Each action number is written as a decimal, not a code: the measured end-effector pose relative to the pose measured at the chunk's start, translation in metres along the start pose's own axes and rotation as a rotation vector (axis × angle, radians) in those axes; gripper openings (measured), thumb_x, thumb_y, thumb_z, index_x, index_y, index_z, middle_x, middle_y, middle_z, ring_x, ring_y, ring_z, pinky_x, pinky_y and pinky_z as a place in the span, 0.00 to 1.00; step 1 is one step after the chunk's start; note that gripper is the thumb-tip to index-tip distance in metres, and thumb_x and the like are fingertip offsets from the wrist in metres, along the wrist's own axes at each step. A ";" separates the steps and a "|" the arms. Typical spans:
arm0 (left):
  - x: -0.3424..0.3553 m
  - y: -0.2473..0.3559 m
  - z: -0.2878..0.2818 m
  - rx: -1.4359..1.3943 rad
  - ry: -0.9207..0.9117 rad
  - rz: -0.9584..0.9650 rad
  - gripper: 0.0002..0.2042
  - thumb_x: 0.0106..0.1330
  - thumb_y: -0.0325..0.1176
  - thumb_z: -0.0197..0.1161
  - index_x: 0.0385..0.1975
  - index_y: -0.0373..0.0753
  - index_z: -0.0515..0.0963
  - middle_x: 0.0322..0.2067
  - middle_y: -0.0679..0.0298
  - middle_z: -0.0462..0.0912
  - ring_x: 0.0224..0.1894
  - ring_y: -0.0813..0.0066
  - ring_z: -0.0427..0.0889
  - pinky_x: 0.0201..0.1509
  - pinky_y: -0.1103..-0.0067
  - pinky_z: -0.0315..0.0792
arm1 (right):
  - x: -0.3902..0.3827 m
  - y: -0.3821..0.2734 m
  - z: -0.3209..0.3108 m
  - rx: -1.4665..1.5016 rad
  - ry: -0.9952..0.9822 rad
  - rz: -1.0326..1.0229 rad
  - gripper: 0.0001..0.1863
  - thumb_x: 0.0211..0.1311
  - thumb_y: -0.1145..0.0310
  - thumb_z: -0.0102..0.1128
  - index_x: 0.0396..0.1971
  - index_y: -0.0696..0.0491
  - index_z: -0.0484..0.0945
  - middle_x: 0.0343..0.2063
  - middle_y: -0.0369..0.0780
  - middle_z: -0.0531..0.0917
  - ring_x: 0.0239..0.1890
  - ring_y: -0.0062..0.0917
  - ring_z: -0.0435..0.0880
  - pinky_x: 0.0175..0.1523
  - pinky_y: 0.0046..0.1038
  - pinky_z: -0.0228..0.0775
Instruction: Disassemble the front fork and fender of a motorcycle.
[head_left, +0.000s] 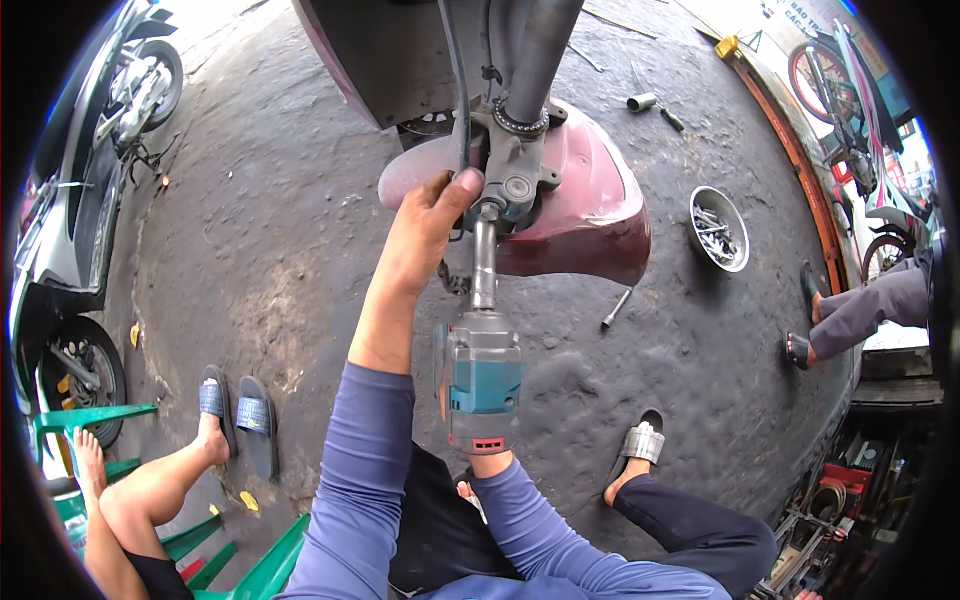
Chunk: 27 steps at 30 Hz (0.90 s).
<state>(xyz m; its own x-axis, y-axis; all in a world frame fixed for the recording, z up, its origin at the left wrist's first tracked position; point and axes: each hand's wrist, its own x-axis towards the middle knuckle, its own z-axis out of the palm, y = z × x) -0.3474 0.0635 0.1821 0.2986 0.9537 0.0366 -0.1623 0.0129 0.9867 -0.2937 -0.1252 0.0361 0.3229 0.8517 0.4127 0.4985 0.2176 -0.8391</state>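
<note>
My left hand [425,225] grips the metal steering bracket [523,160] beside a dark cable [455,80], thumb on top and fingertips partly hidden. A ring of ball bearings [519,126] circles the steering tube [535,60]. A cordless impact wrench [485,370] in teal and dark grey points up, its long socket extension [485,260] meeting a bolt on the bracket. My right hand [478,463] holds the wrench from beneath, mostly hidden by the tool's body. Behind the bracket is a glossy maroon fender [600,210].
Around me are a metal bowl [738,258] of sockets, loose tools [615,310], two parked motorbikes [100,220] [880,160], an orange rail [805,165] and a tool rack [840,480]. Other people's legs [150,490] [870,305] show at both sides, near green plastic stools [90,415] and loose sandals [258,425].
</note>
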 end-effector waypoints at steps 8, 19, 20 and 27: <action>0.005 0.009 0.013 -0.093 0.005 -0.127 0.19 0.72 0.43 0.65 0.48 0.29 0.83 0.41 0.63 0.86 0.46 0.78 0.80 0.56 0.78 0.70 | 0.014 -0.043 0.005 0.183 0.140 0.090 0.14 0.52 0.66 0.72 0.37 0.55 0.85 0.32 0.41 0.88 0.31 0.34 0.89 0.35 0.31 0.81; 0.004 0.006 0.011 -0.107 0.027 -0.092 0.18 0.72 0.43 0.63 0.46 0.31 0.83 0.40 0.63 0.87 0.42 0.78 0.83 0.51 0.79 0.74 | 0.009 -0.037 0.015 0.099 0.146 0.073 0.12 0.53 0.67 0.71 0.37 0.55 0.85 0.31 0.40 0.87 0.29 0.34 0.89 0.33 0.29 0.80; 0.005 0.006 0.009 -0.132 0.005 -0.106 0.17 0.71 0.42 0.64 0.45 0.31 0.83 0.39 0.64 0.87 0.42 0.79 0.82 0.51 0.80 0.73 | 0.007 -0.036 0.015 0.203 0.121 0.114 0.13 0.54 0.67 0.71 0.38 0.55 0.85 0.32 0.41 0.87 0.29 0.35 0.89 0.33 0.30 0.81; 0.006 0.003 0.010 -0.116 0.047 -0.078 0.15 0.71 0.40 0.67 0.42 0.32 0.84 0.36 0.68 0.86 0.39 0.83 0.79 0.47 0.81 0.72 | 0.004 -0.028 0.016 0.304 0.078 0.258 0.15 0.56 0.67 0.70 0.43 0.55 0.84 0.36 0.42 0.88 0.30 0.36 0.89 0.35 0.32 0.82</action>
<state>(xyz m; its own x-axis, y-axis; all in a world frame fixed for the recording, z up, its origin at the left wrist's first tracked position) -0.3367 0.0667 0.1869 0.2704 0.9615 -0.0497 -0.2483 0.1195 0.9613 -0.3190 -0.1203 0.0551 0.4722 0.8606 0.1905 0.1357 0.1425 -0.9804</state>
